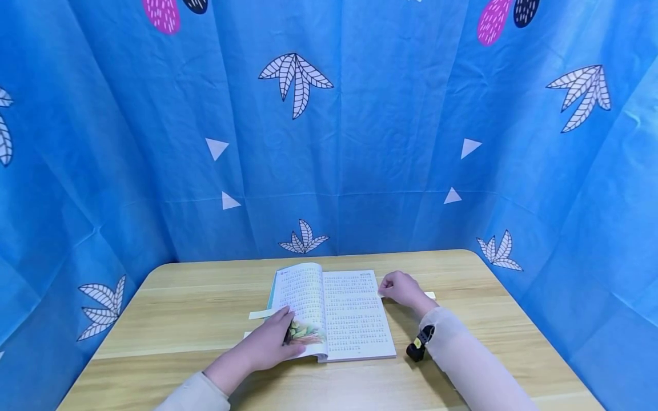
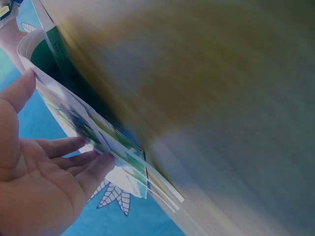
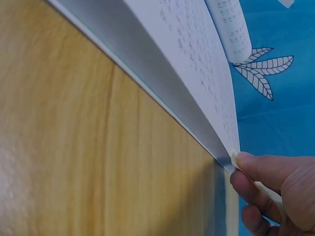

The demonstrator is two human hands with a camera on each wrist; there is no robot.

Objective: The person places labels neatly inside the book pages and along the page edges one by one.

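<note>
An open book lies on the table, its printed right page flat and its left page bowed up. A coloured picture fills the lower left page. My left hand rests on that page with fingers extended; the left wrist view shows its fingertips touching the paper. Pale paper strips jut from the book's left side. My right hand pinches a cream paper strip between thumb and forefinger at the right page's outer edge. The strip's other end shows beyond the wrist.
The wooden table has rounded far corners. A blue patterned curtain hangs behind it and along both sides. A black strap device is worn on the right wrist.
</note>
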